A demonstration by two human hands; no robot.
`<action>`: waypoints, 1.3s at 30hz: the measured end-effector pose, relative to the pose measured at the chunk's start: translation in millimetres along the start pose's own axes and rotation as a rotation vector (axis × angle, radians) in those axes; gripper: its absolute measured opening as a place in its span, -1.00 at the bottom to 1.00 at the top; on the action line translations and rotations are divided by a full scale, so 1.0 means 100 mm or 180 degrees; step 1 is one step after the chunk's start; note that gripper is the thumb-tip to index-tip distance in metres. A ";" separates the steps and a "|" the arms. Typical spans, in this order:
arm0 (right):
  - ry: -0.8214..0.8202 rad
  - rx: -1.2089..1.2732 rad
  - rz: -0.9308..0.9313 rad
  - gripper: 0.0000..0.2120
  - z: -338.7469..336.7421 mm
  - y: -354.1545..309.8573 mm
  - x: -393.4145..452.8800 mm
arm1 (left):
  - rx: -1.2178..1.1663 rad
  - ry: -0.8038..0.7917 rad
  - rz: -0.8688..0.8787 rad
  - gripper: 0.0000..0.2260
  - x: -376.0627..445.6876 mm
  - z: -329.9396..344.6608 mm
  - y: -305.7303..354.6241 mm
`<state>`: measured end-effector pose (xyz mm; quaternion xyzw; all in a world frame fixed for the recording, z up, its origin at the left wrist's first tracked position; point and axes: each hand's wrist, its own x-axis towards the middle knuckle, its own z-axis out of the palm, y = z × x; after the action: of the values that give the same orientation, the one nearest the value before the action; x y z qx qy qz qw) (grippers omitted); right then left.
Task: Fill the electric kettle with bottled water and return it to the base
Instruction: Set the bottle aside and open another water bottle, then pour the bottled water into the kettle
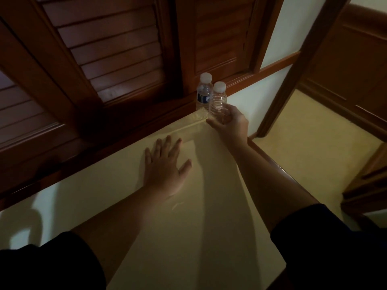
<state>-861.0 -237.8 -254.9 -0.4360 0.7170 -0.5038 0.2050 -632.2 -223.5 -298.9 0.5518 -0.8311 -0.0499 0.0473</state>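
Right hand: the right hand (229, 120) reaches to the far corner and curls round the lower body of the near bottle (218, 100), fingers wrapping the ribbed clear plastic, thumb at the base. It reads as a grasp taken low so the bottle comes away upright.
Left hand: the left hand (165, 164) lies flat, fingers spread wide, palm down on the counter (188, 237), holding nothing. Likely a brace while the other arm stretches forward.
Near bottle: white cap on, no label showing, standing on the counter's far edge.
Second bottle: the labelled bottle (203, 93) stands just behind and left, touching or nearly touching the first; which, I cannot tell. Cap on, blue label facing out.
Why there: both bottles are tucked into the corner against the wooden shutters (117, 51), out of the working space.
Kettle and base: neither is in view, so the pouring spot lies somewhere off frame.
Stage: early, I judge; bottle just being taken, cap not yet off.
Watch for: lifting the near bottle could nudge its neighbour over.
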 end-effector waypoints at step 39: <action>-0.3345 0.0033 -0.0897 -0.70 0.53 -1.66 -4.34 | -0.2455 0.0287 -0.1632 -0.82 -4.63 -1.61 -1.56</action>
<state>-520.2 76.1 -189.9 -0.7200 0.4500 -0.2441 0.4684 -289.4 138.5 -170.9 0.6832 -0.5858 -0.3414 0.2713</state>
